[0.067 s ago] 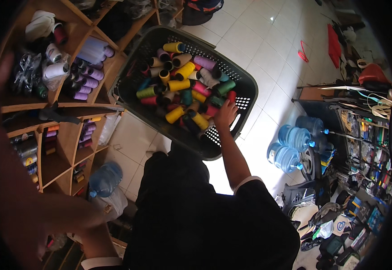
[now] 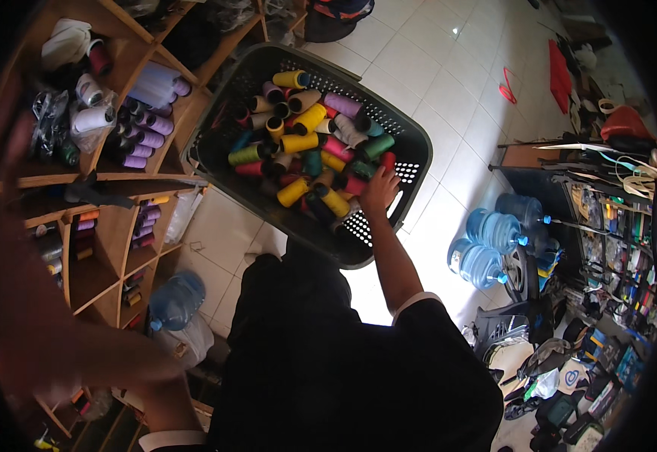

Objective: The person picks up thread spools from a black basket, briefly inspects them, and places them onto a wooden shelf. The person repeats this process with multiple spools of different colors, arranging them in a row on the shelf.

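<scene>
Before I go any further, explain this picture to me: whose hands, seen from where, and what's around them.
No robot here: a person works bare-handed. The view comes from a camera on the person's head, looking down; its fisheye lens bends straight edges. Ahead is a dark basket heaped with spools of many colours. The right hand is at its right end, by a red spool; whether it grips it is unclear. The left hand is a blur at the left edge, so what it holds, if anything, I cannot tell. Shelves with more spools stand on the left, blue bottles on both sides.
</scene>
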Available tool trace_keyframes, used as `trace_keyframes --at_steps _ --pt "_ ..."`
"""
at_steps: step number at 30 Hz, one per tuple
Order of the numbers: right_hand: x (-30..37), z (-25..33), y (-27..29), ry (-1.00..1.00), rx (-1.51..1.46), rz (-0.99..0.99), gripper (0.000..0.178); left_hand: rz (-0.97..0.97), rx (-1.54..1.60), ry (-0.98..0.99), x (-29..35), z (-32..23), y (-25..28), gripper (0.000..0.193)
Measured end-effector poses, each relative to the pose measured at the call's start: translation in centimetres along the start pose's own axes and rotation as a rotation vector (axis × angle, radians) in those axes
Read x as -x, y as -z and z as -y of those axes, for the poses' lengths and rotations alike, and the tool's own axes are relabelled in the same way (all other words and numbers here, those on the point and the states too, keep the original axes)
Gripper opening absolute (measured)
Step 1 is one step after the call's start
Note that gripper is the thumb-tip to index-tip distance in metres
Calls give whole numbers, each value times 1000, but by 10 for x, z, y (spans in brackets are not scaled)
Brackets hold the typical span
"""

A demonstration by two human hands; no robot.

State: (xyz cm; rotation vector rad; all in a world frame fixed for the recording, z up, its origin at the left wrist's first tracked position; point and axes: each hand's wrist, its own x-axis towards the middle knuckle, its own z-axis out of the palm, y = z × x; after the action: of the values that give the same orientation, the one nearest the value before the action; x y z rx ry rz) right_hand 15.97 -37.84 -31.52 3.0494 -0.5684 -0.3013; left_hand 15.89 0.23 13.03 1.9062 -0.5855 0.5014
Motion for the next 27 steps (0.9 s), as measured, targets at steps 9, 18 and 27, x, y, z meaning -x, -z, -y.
trace_keyframes --at_steps 9,18,27 --pt "-56 -10 -48 24 50 -60 40 -287 -49 889 202 84 -68 16" --pt "25 -1 76 99 -1410 226 26 -158 119 981 242 78 -118 21" --pt "87 77 218 692 -1854 815 38 -13 645 844 164 55 -120 38"
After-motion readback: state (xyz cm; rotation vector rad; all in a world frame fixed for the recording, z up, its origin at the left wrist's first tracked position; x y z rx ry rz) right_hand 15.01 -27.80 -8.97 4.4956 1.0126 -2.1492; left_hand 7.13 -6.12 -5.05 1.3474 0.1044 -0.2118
